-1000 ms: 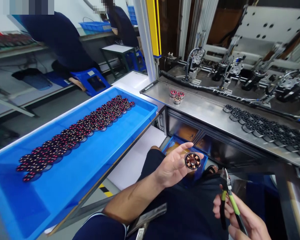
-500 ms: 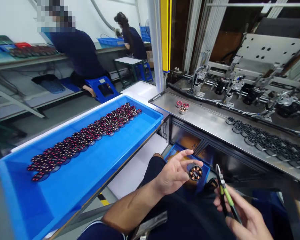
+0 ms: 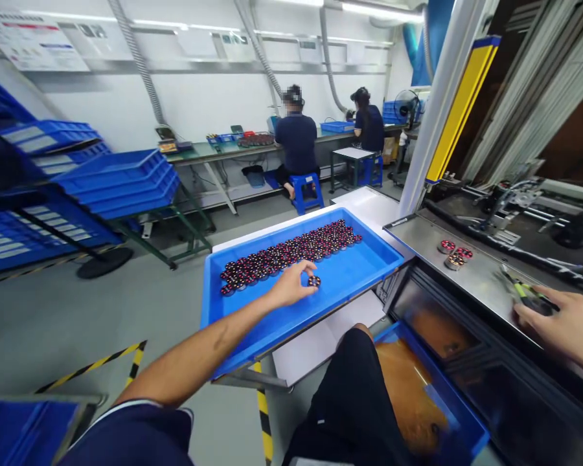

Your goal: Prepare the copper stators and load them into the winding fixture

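Now the left hand [image 3: 288,285] pinches a wound ring [image 3: 314,281] over the blue tray [image 3: 352,270] — the right hand [image 3: 569,323] grips pliers [image 3: 521,288].

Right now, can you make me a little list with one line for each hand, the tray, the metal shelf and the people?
Left hand: pinches a round coil part, over the blue tray
Right hand: holds green-and-black pliers
Blue tray: many similar parts in a long block
Metal shelf: three loose parts, two showing red, near the pliers
Other people: two, with their backs mostly to us
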Motion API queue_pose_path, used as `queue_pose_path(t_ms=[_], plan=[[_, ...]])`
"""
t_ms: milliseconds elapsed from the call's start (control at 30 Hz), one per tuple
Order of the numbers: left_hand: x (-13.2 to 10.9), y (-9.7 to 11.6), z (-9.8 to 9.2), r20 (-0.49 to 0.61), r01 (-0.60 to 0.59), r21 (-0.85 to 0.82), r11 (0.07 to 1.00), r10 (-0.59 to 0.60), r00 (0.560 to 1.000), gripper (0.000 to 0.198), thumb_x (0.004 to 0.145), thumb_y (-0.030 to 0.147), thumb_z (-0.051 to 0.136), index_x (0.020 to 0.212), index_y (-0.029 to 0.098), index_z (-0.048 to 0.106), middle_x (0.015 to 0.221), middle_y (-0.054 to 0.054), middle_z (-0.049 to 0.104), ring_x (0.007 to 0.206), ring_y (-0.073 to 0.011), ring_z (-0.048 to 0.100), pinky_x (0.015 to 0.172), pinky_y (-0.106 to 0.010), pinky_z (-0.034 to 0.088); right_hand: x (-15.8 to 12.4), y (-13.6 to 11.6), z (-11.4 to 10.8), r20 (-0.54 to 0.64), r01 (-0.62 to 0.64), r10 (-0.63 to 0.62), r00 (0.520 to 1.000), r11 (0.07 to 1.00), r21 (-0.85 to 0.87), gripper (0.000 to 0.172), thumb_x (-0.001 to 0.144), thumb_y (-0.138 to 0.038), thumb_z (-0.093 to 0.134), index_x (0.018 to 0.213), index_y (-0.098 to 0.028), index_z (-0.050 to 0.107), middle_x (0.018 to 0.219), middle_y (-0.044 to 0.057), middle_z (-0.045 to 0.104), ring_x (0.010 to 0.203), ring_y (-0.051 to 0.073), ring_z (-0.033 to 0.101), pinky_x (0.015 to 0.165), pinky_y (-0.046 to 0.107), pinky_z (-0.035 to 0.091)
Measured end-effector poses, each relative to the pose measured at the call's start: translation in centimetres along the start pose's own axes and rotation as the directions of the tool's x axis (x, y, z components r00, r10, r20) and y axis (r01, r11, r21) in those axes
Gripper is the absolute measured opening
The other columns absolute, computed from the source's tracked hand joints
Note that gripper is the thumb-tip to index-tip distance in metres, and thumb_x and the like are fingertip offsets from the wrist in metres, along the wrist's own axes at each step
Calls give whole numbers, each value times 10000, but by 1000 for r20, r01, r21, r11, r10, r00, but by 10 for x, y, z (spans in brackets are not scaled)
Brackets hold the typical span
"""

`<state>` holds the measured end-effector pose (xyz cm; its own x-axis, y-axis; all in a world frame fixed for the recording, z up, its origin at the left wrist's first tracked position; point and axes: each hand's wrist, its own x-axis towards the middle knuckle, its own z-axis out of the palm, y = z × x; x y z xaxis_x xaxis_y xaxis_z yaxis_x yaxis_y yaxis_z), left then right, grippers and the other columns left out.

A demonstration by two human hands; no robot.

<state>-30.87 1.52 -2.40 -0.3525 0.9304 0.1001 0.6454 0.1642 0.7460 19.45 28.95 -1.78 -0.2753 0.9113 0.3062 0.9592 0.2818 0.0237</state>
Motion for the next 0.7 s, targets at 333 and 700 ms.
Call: queue_pose_path(t_ms=[333, 700], plan=[[56, -106, 2, -141, 81, 389, 918, -27, 990, 334, 940, 353, 627, 1209, 155, 615, 1257, -101, 630, 1131, -251, 625, 964, -489, 535, -4, -11, 11, -43, 40, -40, 998, 999, -1, 770, 792, -677, 307, 1150, -121, 702, 1187, 192, 685, 1139, 354, 596, 972, 438, 467], [74, -34, 9, -188, -162, 324, 932, 231, 955, 408, 788, 235, 729, 1179, 196, 620, 1291, -121, 642, 1278, -334, 521, 1122, -562, 370, -17, -29, -7, -71, 64, -63, 995, 998, 16, 562, 931, -483, 413, 1204, -69, 678, 1202, 197, 658, 1107, 307, 600, 1012, 380, 428]])
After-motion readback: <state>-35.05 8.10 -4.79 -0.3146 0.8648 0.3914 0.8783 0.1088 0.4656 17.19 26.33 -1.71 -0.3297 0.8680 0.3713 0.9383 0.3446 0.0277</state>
